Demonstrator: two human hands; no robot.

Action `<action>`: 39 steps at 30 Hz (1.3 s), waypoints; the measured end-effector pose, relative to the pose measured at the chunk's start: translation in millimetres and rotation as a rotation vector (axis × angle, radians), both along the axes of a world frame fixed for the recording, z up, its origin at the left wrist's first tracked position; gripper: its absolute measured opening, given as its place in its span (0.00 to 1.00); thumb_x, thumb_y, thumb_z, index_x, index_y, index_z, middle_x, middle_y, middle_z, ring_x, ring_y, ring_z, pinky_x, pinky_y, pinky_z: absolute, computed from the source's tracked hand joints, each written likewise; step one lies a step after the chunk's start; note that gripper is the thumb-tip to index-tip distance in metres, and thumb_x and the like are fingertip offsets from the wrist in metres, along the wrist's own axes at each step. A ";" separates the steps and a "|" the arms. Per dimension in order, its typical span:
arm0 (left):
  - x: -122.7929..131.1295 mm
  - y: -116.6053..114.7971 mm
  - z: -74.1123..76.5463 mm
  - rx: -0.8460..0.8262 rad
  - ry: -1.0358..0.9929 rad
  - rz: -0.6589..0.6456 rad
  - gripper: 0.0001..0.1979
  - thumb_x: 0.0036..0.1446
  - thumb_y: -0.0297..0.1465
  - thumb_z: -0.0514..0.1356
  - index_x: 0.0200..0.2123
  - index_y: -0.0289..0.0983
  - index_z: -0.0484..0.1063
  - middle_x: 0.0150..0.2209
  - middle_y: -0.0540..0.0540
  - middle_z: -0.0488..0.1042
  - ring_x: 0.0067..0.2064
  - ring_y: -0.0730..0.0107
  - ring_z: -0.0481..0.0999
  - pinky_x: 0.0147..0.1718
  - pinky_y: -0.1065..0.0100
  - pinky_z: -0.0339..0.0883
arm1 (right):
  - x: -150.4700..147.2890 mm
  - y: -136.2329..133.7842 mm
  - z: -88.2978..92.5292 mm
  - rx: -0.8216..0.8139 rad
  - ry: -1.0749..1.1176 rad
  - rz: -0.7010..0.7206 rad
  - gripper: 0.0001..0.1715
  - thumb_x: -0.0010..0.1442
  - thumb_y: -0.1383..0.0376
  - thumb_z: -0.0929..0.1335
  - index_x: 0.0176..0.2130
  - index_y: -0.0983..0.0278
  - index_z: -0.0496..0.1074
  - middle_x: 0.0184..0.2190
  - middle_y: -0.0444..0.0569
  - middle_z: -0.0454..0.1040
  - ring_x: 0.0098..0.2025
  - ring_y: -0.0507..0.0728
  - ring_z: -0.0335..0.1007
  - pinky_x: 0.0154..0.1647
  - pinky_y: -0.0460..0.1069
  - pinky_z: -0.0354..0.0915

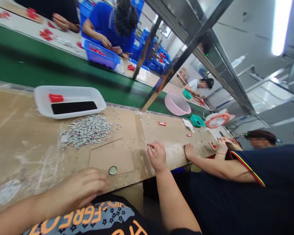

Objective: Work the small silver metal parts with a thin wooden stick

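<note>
My right hand (157, 156) rests on the cardboard-covered bench (34, 156), fingers pinched on a thin small pin-like part whose tip sticks out to the left. My left hand (81, 188) lies curled at the bench's near edge, fingers tucked under, close to a round metal bottle cap (113, 170); what it holds, if anything, is hidden. A heap of small grey-white parts (87, 130) lies further back on the bench. Behind it sits a white tray (42, 107) with a black phone (73, 107) and a red piece (56, 97).
A co-worker's hands (189, 151) rest on the bench just right of mine. A green conveyor belt (51, 70) runs behind. Beyond are a pink bowl (177, 103), a teal cup (197, 120), a small fan (217, 120), a blue basket (100, 55) and more people at work.
</note>
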State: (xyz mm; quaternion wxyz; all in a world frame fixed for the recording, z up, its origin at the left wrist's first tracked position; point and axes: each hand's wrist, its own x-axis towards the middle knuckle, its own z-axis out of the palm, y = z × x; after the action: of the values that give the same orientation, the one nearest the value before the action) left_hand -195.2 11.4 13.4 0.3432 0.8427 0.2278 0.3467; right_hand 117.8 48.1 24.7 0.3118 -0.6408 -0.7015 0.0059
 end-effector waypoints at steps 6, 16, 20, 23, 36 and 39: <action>14.7 -15.4 6.3 -0.815 -0.462 0.306 0.12 0.57 0.32 0.58 0.46 0.41 0.66 0.45 0.44 0.74 0.46 0.65 0.74 0.46 0.64 0.68 | -111.1 -47.4 25.3 0.094 0.230 0.414 0.10 0.56 0.70 0.67 0.40 0.58 0.72 0.34 0.48 0.71 0.39 0.55 0.67 0.42 0.52 0.67; 11.2 -36.2 -10.7 -1.160 -0.925 0.374 0.10 0.51 0.33 0.65 0.38 0.39 0.71 0.34 0.50 0.75 0.35 0.71 0.74 0.37 0.70 0.69 | -157.5 -53.3 19.0 0.113 0.097 0.567 0.06 0.57 0.68 0.66 0.36 0.61 0.73 0.30 0.47 0.71 0.36 0.54 0.66 0.39 0.51 0.65; 3.6 -31.9 -4.6 -1.255 -0.938 0.349 0.09 0.53 0.35 0.64 0.37 0.37 0.73 0.33 0.47 0.76 0.34 0.71 0.75 0.36 0.70 0.70 | -146.6 -37.0 25.9 0.054 0.111 0.592 0.08 0.58 0.68 0.66 0.40 0.62 0.72 0.35 0.49 0.72 0.39 0.54 0.67 0.43 0.50 0.65; -1.3 -27.5 -7.1 -1.306 -0.883 0.375 0.11 0.55 0.36 0.61 0.38 0.35 0.73 0.38 0.44 0.77 0.37 0.69 0.75 0.38 0.69 0.70 | -129.6 -0.8 23.3 -0.030 -0.042 0.503 0.10 0.59 0.66 0.65 0.42 0.62 0.72 0.39 0.50 0.72 0.44 0.56 0.66 0.48 0.51 0.63; -9.5 -14.5 -11.3 -1.363 -0.852 0.396 0.08 0.56 0.34 0.61 0.34 0.36 0.68 0.37 0.46 0.76 0.36 0.72 0.75 0.35 0.70 0.70 | -129.4 78.4 -5.9 -0.317 -0.774 0.487 0.10 0.60 0.69 0.61 0.37 0.64 0.72 0.38 0.54 0.71 0.45 0.60 0.62 0.44 0.53 0.58; -9.9 -13.5 -14.4 -1.365 -0.848 0.385 0.08 0.56 0.33 0.61 0.35 0.36 0.68 0.36 0.47 0.75 0.35 0.73 0.75 0.34 0.71 0.70 | -130.4 82.6 -2.0 -0.319 -0.768 0.540 0.08 0.58 0.69 0.63 0.35 0.65 0.71 0.37 0.54 0.72 0.44 0.61 0.63 0.43 0.53 0.58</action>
State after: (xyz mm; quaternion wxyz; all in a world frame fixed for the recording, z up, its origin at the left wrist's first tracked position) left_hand -205.2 -2.1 -1.0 0.7709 0.1927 0.3799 0.4734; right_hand -12.6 130.7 22.7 -0.0838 -0.4317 -0.8971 -0.0426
